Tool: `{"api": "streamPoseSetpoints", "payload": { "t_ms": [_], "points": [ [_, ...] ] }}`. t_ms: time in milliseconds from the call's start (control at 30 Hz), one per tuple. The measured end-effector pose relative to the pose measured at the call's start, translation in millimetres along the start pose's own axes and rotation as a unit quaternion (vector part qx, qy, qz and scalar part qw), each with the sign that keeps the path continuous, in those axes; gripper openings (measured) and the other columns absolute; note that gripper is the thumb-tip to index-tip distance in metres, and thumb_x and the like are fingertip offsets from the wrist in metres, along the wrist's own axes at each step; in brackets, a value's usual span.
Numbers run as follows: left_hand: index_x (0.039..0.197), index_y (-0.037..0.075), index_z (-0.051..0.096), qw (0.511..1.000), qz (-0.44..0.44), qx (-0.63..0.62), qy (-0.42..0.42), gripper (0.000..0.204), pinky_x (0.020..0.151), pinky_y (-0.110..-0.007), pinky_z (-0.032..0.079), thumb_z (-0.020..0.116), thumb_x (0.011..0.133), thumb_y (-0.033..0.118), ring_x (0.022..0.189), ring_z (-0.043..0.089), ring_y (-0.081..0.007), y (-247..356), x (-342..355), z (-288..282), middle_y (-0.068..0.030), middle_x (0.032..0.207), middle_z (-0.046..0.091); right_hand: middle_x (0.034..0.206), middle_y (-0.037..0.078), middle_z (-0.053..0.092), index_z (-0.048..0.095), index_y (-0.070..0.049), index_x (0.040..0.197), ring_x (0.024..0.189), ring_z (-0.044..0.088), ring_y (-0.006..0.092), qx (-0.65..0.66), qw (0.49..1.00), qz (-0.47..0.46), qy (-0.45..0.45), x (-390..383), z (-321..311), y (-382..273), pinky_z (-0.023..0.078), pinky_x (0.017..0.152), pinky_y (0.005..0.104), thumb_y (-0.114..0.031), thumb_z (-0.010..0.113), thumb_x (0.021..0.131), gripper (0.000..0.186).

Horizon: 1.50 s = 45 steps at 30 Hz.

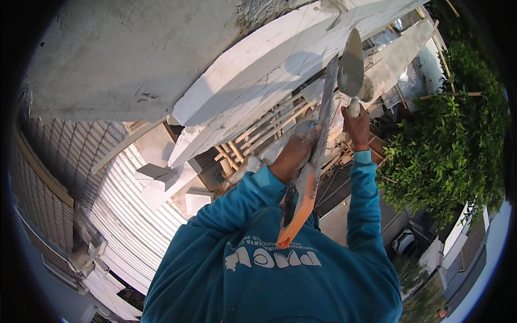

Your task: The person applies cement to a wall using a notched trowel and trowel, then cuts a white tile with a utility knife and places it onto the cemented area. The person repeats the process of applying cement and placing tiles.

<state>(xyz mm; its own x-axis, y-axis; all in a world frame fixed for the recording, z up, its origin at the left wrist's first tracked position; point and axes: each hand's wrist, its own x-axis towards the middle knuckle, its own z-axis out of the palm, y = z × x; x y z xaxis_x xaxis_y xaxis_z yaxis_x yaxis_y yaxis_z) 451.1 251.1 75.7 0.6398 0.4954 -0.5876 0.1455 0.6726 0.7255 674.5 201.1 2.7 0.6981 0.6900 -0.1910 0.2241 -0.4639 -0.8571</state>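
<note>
Wall ahead, trowel right, tree farther right

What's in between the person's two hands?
In the head view, the long grey-and-orange tool, held by the left hand, lies between it and the right hand, which holds a trowel.

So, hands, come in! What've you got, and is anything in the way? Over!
Left hand gripping long orange-ended tool. Right hand holding trowel. Leafy branches off right, apparently not in the way.
</note>
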Motion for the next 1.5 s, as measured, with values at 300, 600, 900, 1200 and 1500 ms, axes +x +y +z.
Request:
{"api": "streamPoseSetpoints", "payload": {
  "t_ms": [300,600,900,1200,1500],
  "points": [
    [0.119,-0.003,0.064,0.983,0.039,0.169,-0.061,0.058,0.072,-0.033,0.049,0.05,0.1,0.05,0.072,0.061,-0.0146,31,1,-18,-0.012,0.083,0.066,0.064,0.002,0.058,0.061,0.0,0.099,0.048,0.052,0.0096,0.051,0.997,-0.037,0.042,5,-24,-23,0.042,0.043,0.0275,-0.017,0.07,0.087,0.023],
    [0.095,-0.007,0.065,0.959,0.164,0.226,-0.057,0.064,0.066,-0.036,0.046,0.046,0.1,0.054,0.06,0.052,-0.0167,29,-1,-18,-0.0117,0.063,0.055,0.069,0.002,0.06,0.061,0.001,0.102,0.05,0.052,0.0081,0.082,0.989,-0.09,0.086,3,-34,-43,0.041,0.045,0.0259,-0.015,0.069,0.089,0.022],
    [0.09,-0.004,0.065,0.947,0.178,0.256,-0.082,0.055,0.065,-0.035,0.043,0.049,0.101,0.047,0.065,0.05,-0.0155,25,-4,-29,-0.0105,0.068,0.055,0.067,0.001,0.059,0.061,0.0,0.097,0.052,0.052,0.0075,0.044,0.987,-0.121,0.091,3,-45,-52,0.042,0.047,0.0259,-0.017,0.071,0.089,0.021],
    [0.072,0.001,0.054,0.945,0.231,0.219,-0.069,0.052,0.054,-0.038,0.033,0.053,0.1,0.044,0.054,0.031,-0.0129,25,-10,-32,-0.006,0.057,0.035,0.069,0.001,0.06,0.062,-0.001,0.094,0.053,0.053,0.0073,0.067,0.981,-0.158,0.091,-3,-64,-52,0.041,0.047,0.0258,-0.014,0.07,0.088,0.016],
    [0.083,-0.003,0.06,0.892,0.307,0.322,-0.082,0.036,0.053,-0.042,0.034,0.059,0.098,0.03,0.052,0.031,-0.0254,27,-17,-36,-0.0186,0.06,0.043,0.066,0.003,0.06,0.06,-0.001,0.087,0.052,0.055,0.0082,0.076,0.985,-0.137,0.078,-6,-84,-60,0.042,0.047,0.0255,-0.014,0.069,0.09,0.016]
  ]
}}
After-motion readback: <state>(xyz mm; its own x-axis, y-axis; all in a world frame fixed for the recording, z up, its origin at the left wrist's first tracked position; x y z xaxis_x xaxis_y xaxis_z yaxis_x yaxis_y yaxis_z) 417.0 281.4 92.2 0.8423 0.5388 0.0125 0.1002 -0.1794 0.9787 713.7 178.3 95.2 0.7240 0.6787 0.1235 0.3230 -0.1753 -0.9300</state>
